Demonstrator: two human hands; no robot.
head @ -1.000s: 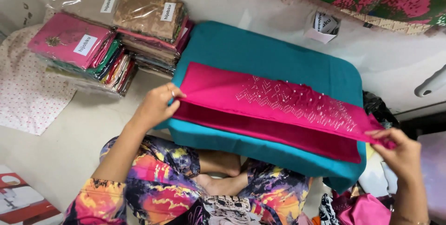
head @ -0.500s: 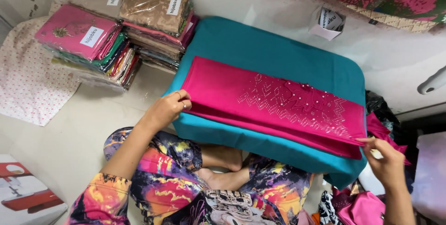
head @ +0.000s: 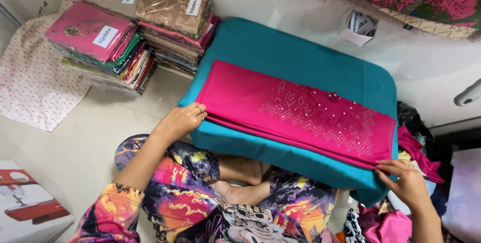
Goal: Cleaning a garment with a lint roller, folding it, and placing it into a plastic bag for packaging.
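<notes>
Magenta folded cloth [head: 295,115], a long smooth rectangle with silver zigzag studs and a raised fabric flower with pearl beads, lies across the near half of the teal padded cushion [head: 300,52].

Packages: two stacks of clear-wrapped folded scarves stand on the floor just left of the cushion. Brown-topped stack [head: 175,17] touches the cushion's far left corner; pink-topped stack [head: 97,47] sits further left. Each top packet bears a small white rectangular label. White open paper box [head: 356,26] lies beyond the cushion's far edge. White cloth with red dots [head: 35,80] is spread left of the stacks.

Left hand [head: 181,121]: fingers loosely curled together, resting on the cloth's left end at the cushion's near left corner; no pinch can be seen.

Right hand [head: 407,179]: fingers [head: 388,165] held close together, tips pinching the cloth's layered near right corner at the cushion's right edge.

Bright patterned trousers [head: 175,188] cover the crossed legs below the cushion.
</notes>
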